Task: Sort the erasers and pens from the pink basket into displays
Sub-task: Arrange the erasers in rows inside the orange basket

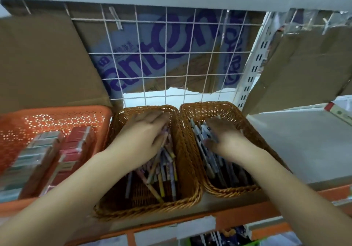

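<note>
Pens (pixel 165 171) already fill the left wicker basket (pixel 118 124) and right wicker basket (pixel 209 110) on the shelf (pixel 295 146).

Left hand (pixel 144 133) reaches over the left basket's pens; its grip cannot be told. Right hand (pixel 226 135) rests flat, released, on the right basket's pens.

Boxed packs (pixel 76 143) remain in the orange-pink basket (pixel 57 110), so sorting is judged unfinished.
</note>
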